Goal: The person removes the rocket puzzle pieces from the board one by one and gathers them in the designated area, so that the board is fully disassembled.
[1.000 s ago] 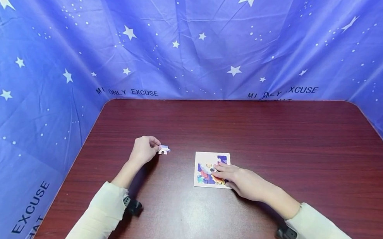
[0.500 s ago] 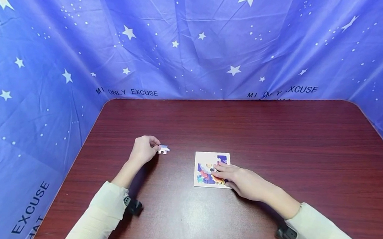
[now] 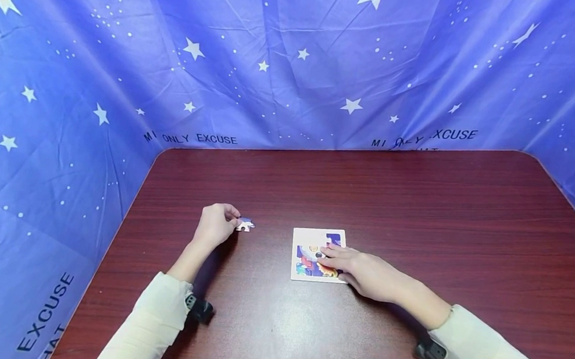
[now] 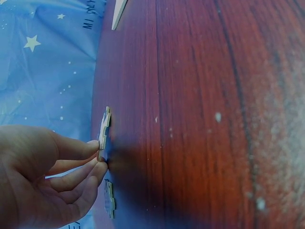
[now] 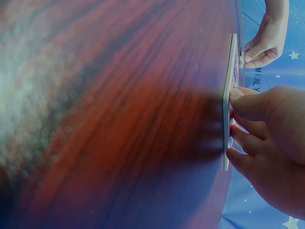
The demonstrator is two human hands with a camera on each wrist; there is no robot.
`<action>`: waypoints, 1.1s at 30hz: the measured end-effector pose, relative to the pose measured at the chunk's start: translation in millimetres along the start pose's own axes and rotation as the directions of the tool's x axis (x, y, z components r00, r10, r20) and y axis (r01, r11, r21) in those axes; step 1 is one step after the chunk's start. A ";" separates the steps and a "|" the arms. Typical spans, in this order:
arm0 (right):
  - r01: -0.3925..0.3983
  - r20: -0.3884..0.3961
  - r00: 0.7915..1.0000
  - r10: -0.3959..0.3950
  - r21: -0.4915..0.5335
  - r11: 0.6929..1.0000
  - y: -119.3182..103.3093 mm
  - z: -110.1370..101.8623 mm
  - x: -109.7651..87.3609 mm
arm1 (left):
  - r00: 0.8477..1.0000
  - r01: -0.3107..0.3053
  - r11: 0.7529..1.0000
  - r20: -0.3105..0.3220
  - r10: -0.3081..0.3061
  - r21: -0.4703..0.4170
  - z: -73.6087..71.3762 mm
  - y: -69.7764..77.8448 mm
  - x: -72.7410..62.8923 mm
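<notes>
Near the left side of the table, my left hand (image 3: pixel 216 225) pinches a small jigsaw piece (image 3: pixel 246 224) between thumb and fingertips. The left wrist view shows this piece (image 4: pixel 104 126) edge-on, close to the tabletop. A second jigsaw piece (image 4: pixel 110 198) lies on the table beside those fingers; the head view does not show it. My right hand (image 3: pixel 369 275) rests with extended fingers on a square puzzle board (image 3: pixel 305 236). The board has a white frame and a colourful, partly filled picture. Those fingers cover its right part. In the right wrist view, the board (image 5: pixel 229 81) lies flat under the fingertips.
The dark red wooden table (image 3: pixel 395 202) has rounded far corners. A blue curtain (image 3: pixel 276 85) with white stars and lettering hangs behind it and along its sides. Black wrist cameras sit at both cuffs. Between the left hand and the board is a stretch of tabletop.
The piece in my left hand has shifted very slightly to the left. My right hand and the board have stayed in place.
</notes>
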State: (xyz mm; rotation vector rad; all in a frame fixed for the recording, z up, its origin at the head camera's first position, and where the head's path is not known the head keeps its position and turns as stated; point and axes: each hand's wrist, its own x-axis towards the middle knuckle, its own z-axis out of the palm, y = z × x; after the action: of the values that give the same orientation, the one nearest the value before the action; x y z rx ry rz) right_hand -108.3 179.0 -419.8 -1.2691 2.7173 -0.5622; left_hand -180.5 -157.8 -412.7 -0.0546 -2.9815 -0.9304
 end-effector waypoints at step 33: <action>0.050 -0.108 0.992 -0.066 -0.148 0.988 -1.8 3.8 -1.2 | 0.960 -0.153 0.978 0.215 0.181 -0.140 31.9 83.4 3.0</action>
State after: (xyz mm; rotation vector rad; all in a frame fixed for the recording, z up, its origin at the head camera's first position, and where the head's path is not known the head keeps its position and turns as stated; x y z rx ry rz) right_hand -105.3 177.7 -422.8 -1.3952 2.8690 -0.4618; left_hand -180.5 -71.1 -391.4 -0.4368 -3.0530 -1.1553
